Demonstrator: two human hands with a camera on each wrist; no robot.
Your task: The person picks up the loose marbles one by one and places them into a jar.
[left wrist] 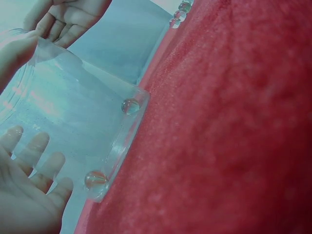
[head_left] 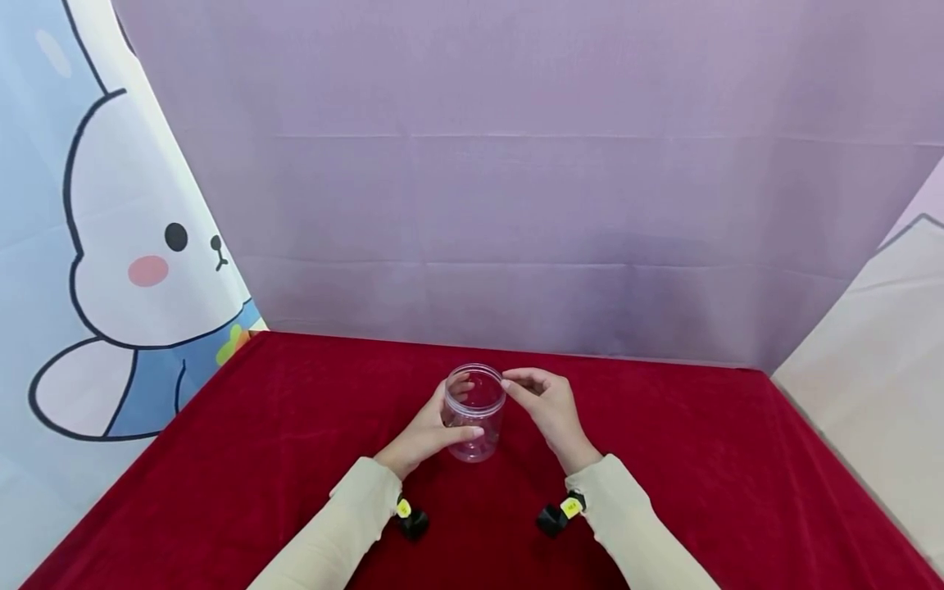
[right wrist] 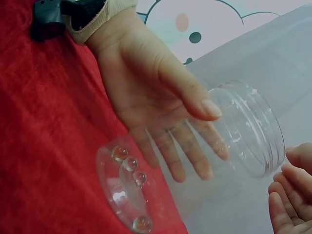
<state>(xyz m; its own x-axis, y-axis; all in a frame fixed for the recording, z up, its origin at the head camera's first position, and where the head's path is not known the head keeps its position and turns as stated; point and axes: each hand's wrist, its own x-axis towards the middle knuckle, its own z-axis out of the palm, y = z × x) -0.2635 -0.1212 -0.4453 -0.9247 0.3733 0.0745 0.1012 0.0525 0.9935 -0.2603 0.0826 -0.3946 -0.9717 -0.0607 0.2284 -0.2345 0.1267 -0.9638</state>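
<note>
In the head view my left hand (head_left: 431, 430) grips a clear plastic jar (head_left: 474, 434) that stands upright with its mouth uncovered. The thumb lies across the near side and the fingers wrap behind. Several glass marbles rest on the jar's bottom, among them an orange-tinted marble (right wrist: 120, 153) and a clear marble (right wrist: 143, 224). My right hand (head_left: 544, 407) is at the right of the rim, its thumb and fingertips close by the edge and its fingers loosely bent. No object shows between those fingers.
Beyond the jar, a few more marbles (left wrist: 179, 15) lie along the red cloth (left wrist: 229, 126). A lilac curtain (head_left: 516, 180) hangs behind the table, with a rabbit-print cloth (head_left: 111, 246) on the left. Small black cameras (head_left: 415, 524) sit on both wrists.
</note>
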